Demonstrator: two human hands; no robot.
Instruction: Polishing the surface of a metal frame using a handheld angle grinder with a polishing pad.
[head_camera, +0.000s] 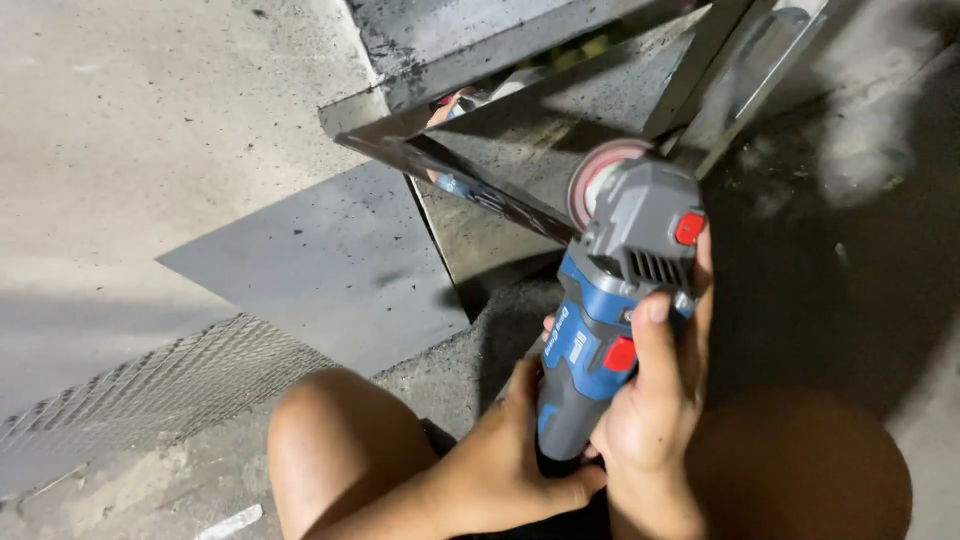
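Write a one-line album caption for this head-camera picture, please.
Both hands, left hand and right hand, grip a blue-grey angle grinder, its disc at a shiny metal frame.

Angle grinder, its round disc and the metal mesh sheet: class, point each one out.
Angle grinder (600, 340), head view, on its blue body.
Disc (590, 175), head view, on its reddish face.
Metal mesh sheet (160, 385), head view, on its middle.

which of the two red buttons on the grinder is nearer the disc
The upper red button, on the grey head of the blue and grey angle grinder, beside the round disc. The lower red button sits on the blue body by the right hand thumb.
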